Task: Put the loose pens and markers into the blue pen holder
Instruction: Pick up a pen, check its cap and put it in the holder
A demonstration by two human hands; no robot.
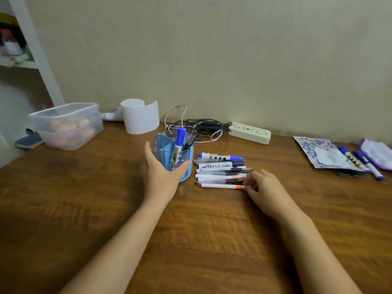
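Note:
The blue pen holder [186, 154] stands mid-table with clear walls and blue dividers; a blue-capped marker [178, 143] and a dark pen stand in it. My left hand [162, 172] is cupped around its near left side, thumb on the front. Right of the holder lies a pile of loose pens and markers [221, 169]. The nearest is a white pen with an orange band [221, 186]. My right hand [266, 190] pinches that pen's right end with its fingertips; the pen lies flat on the table.
Two more blue markers [360, 162] lie on a patterned paper [318, 151] at the far right. Behind the holder are tangled cables [201, 126], a white power strip [250, 132] and a white roll [141, 116]. A clear lidded food box [67, 126] sits far left.

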